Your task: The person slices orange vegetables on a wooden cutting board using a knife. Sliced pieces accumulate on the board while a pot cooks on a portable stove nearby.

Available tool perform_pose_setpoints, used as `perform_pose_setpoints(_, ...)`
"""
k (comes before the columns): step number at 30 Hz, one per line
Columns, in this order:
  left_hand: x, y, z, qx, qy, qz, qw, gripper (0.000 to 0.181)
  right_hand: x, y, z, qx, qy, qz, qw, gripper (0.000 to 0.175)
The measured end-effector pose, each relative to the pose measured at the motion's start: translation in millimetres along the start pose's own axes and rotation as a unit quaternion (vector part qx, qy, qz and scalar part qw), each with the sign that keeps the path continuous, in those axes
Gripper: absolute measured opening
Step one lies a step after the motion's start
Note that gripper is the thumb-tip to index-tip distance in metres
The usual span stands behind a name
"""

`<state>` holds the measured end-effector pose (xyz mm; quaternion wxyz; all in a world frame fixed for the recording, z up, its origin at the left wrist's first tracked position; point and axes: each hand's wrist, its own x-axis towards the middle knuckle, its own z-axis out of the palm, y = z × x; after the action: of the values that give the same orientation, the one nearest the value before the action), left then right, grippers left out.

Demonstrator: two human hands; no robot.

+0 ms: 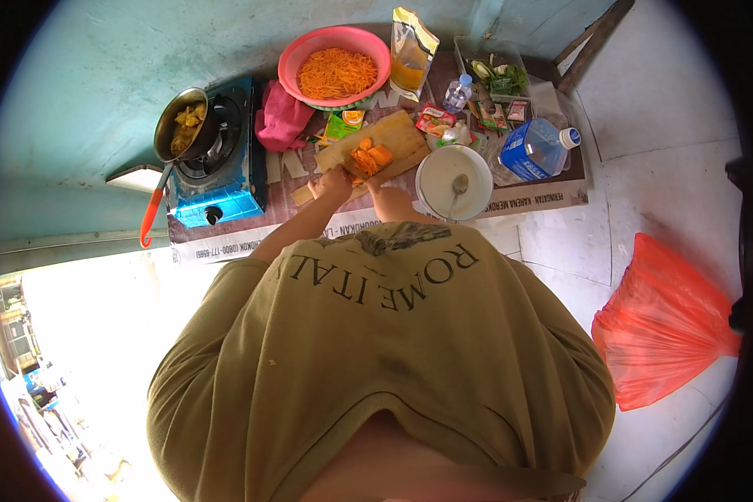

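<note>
My left hand (331,184) rests on the near edge of a wooden cutting board (403,135), fingers bent. Close beside it, my right hand (387,199) reaches in at the board's near side. A dark, narrow edge like a knife blade shows between the hands, but it is too small to be sure, and I cannot tell what either hand grips. Just beyond my fingers lie carrot pieces (379,155) and a small heap of carrot shreds (365,164). To the right of my right hand stands a white bowl (423,182) with a metal spoon (460,185) in it.
A blue gas stove (223,204) at left carries a pan of food (163,135), its orange handle (152,216) jutting past the table. Behind the board stand a pink colander (287,66) of shredded carrot and a pouch (408,66). A water jug (533,150) lies at right.
</note>
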<state>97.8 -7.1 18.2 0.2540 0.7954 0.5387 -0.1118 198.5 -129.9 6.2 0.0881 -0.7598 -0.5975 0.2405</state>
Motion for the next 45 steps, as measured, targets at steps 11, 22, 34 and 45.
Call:
perform_pose_setpoints(11, 7.2, -6.9, 5.3, -0.026, 0.002, -0.016, 1.0, 0.028, 10.8, 16.7, 2.6, 0.052, 0.019, -0.007, 0.998, 0.041)
perform_pose_setpoints(22, 9.5, -7.0, 6.4, -0.011, -0.005, -0.01, 1.0, 0.03, 2.5, -4.2, -6.0, 0.007, 0.019, -0.006, 1.0, 0.045)
perform_pose_setpoints(34, 5.0, -5.6, 1.4, -0.003, -0.01, 0.004, 1.0, 0.031, 11.3, 13.3, -8.6, 0.075, 0.01, -0.016, 0.997, 0.029)
perform_pose_setpoints(45, 6.9, -6.3, 3.1, -0.007, -0.027, -0.005, 1.0, 0.031, 4.7, 0.5, -9.9, 0.039, 0.007, 0.0, 0.999, 0.034)
